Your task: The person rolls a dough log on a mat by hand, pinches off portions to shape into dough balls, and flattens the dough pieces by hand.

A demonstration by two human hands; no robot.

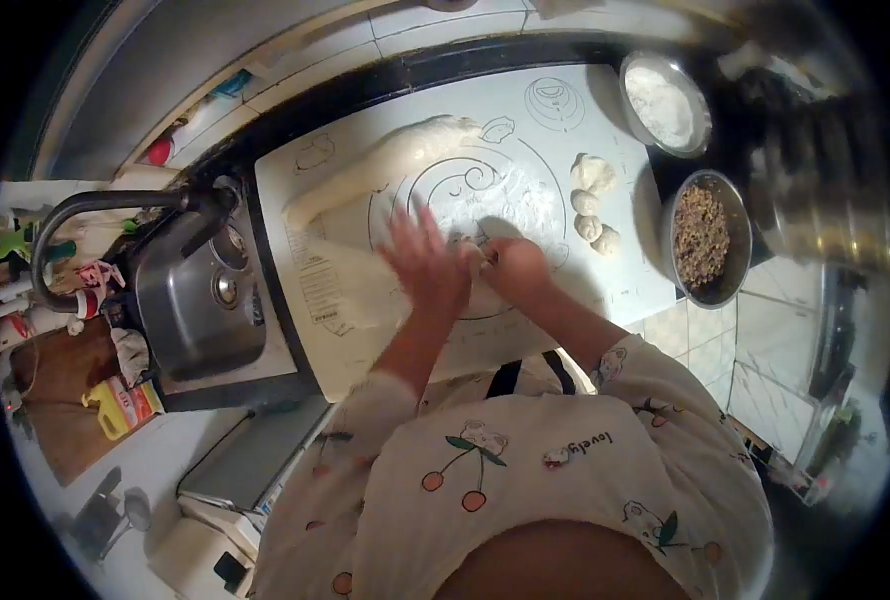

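Note:
Over the middle of the white printed mat (355, 355), my left hand (428, 265) has its fingers spread, with the thumb side against a small piece of dough (477, 256). My right hand (517, 272) is closed on that same piece from the other side. Both hands meet at the dough, which they partly hide. Behind them a long roll of dough (395, 162) lies across the upper left of the mat. Several small dough balls (586, 202) sit in a column on the right side. Flour (500, 195) dusts the mat's printed circle.
At the right stand a metal bowl of white flour (664, 105) and a metal bowl of brown crumbly filling (702, 240). A steel sink (200, 325) with a black faucet (105, 200) lies to the left. A yellow bottle (113, 408) is beyond the sink.

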